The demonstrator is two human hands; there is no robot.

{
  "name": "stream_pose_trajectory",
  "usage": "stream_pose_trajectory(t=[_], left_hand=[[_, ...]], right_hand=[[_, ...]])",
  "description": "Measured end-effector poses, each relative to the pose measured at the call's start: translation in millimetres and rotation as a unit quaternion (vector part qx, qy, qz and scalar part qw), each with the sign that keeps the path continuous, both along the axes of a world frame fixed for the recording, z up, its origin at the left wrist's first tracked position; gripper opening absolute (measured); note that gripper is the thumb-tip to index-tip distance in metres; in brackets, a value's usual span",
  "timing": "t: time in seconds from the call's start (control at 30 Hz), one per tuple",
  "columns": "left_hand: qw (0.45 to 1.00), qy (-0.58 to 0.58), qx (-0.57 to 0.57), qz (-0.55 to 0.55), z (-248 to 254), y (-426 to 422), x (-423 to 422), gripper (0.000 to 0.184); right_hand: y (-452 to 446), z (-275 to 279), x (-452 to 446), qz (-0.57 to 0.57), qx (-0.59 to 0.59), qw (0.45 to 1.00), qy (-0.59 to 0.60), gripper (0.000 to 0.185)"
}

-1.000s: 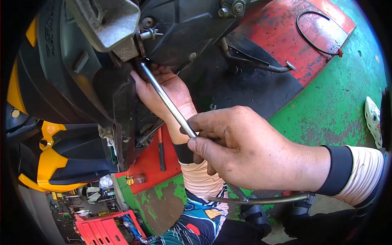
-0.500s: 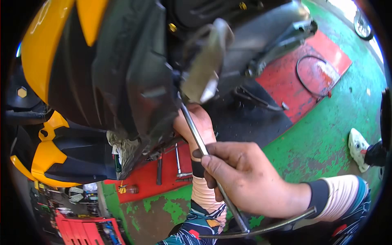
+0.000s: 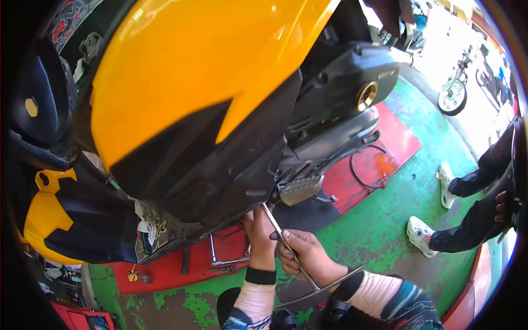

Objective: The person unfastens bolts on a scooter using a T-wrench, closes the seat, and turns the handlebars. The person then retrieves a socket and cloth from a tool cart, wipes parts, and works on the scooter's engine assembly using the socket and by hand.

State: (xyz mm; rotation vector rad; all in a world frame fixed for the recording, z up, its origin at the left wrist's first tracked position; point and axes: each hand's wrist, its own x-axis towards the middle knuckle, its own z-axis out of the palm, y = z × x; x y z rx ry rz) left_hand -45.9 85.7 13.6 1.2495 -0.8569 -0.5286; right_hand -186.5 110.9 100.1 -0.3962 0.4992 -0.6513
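My right hand (image 3: 309, 257) is closed around the shaft of a T-handle wrench (image 3: 273, 219). The wrench slants up to the lower edge of the scooter's dark body panel (image 3: 247, 165), near the footrest (image 3: 300, 190). Its tip meets the underside there, but the exact contact is hidden. Close to that tip, my left hand (image 3: 259, 223) reaches up beneath the panel; its fingers are mostly out of sight behind the bodywork and wrench. Above the panel spreads the yellow fairing (image 3: 203, 66).
Under the scooter lies a red platform (image 3: 165, 280) bearing a metal wrench (image 3: 213, 250), a dark-handled tool (image 3: 186, 259) and a small jar (image 3: 144, 277). A hose (image 3: 355, 168) curls farther back. Another person's white shoes (image 3: 421, 236) stand on the green floor (image 3: 352, 231) at right.
My view has pulled back and up, showing more yellow fairing and the person at right. My right hand still grips the wrench, and my left hand stays beneath the panel.
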Motion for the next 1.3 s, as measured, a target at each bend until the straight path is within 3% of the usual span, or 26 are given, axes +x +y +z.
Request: stream_pose_trajectory(t=[0.07, 0.1, 0.2, 0.33, 0.43, 0.57, 0.6, 0.63, 0.67, 0.7, 0.73, 0.77, 0.8, 0.9, 1.0, 1.03, 1.07, 1.13, 1.17, 1.2, 1.3], left_hand=[[0.947, 0.271, -0.027, -0.169, 15.6, 14.5, -4.6, 0.033], [0.945, 0.274, -0.03, -0.177, 26.8, 22.1, -5.1, 0.033], [0.86, 0.384, 0.002, -0.335, 66.2, 61.0, 8.4, 0.035], [0.846, 0.325, 0.129, -0.404, 79.4, 40.7, 28.3, 0.029], [0.851, 0.313, 0.144, -0.396, 83.0, 34.7, 33.2, 0.024], [0.844, 0.34, 0.173, -0.376, 93.5, 33.2, 29.1, 0.019], [0.839, 0.354, 0.187, -0.368, 94.3, 33.7, 29.6, 0.018], [0.835, 0.355, 0.193, -0.373, 93.6, 34.5, 30.3, 0.018], [0.837, 0.354, 0.186, -0.374, 93.3, 32.2, 30.2, 0.018], [0.837, 0.355, 0.179, -0.375, 92.3, 30.4, 30.2, 0.018], [0.838, 0.355, 0.173, -0.377, 90.8, 29.0, 31.1, 0.018], [0.833, 0.356, 0.177, -0.386, 89.0, 27.8, 32.5, 0.018], [0.834, 0.354, 0.176, -0.385, 86.3, 29.3, 34.0, 0.017], [0.833, 0.35, 0.171, -0.393, 79.1, 24.9, 36.7, 0.016], [0.846, 0.301, 0.153, -0.412, 70.1, 21.1, 41.0, 0.021], [0.843, 0.303, 0.158, -0.416, 66.9, 23.2, 38.1, 0.021], [0.819, 0.342, 0.155, -0.433, 76.4, 30.0, 33.1, 0.022], [0.767, 0.422, 0.15, -0.459, 92.4, 46.6, 18.4, 0.025], [0.765, 0.423, 0.156, -0.46, 93.5, 55.1, 11.2, 0.025], [0.749, 0.431, 0.172, -0.473, 94.1, 66.7, 3.2, 0.025], [0.714, 0.439, 0.203, -0.506, 93.8, 84.2, -7.9, 0.026]], right_hand=[[1.1, 4.6, 1.3, -0.01, 0.006, 1.0, -0.005, 0.028], [2.7, 6.3, 2.0, -0.012, 0.022, 1.0, -0.013, 0.028], [7.8, 14.1, 7.5, -0.03, 0.041, 0.999, -0.007, 0.028], [9.6, 22.2, 14.6, -0.053, 0.053, 0.997, 0.01, 0.028], [16.1, 15.4, 17.0, -0.064, 0.061, 0.996, -0.005, 0.028], [36.6, -5.5, 4.7, -0.18, 0.123, 0.97, 0.106, 0.026], [52.9, -19.5, -10.3, -0.242, 0.14, 0.949, 0.146, 0.027], [76.5, -27.1, -21.4, -0.359, 0.044, 0.896, 0.256, 0.031], [96.2, -30.3, -28.7, -0.464, -0.057, 0.809, 0.357, 0.037], [113.3, -20.5, -31.7, -0.47, -0.054, 0.805, 0.359, 0.037], [131.7, -4.1, -32.8, -0.471, -0.235, 0.684, 0.505, 0.04], [142.4, 5.3, -31.0, -0.438, -0.397, 0.516, 0.62, 0.044], [148.0, 6.9, -27.0, -0.439, -0.391, 0.512, 0.627, 0.044], [152.0, 10.5, -13.1, -0.362, -0.28, 0.663, 0.592, 0.038], [147.8, 11.1, -1.4, -0.267, -0.155, 0.793, 0.525, 0.044], [145.9, 10.8, 1.1, -0.233, -0.11, 0.83, 0.495, 0.048], [142.1, 16.7, 4.0, -0.237, -0.101, 0.83, 0.496, 0.048], [129.4, 41.9, 1.9, -0.298, 0.116, 0.911, 0.26, 0.053], [128.0, 46.6, 0.7, -0.318, 0.218, 0.914, 0.128, 0.056], [131.7, 45.1, -2.2, -0.319, 0.223, 0.912, 0.129, 0.056], [145.3, 40.8, -23.3, -0.336, -0.045, 0.87, 0.358, 0.043]])
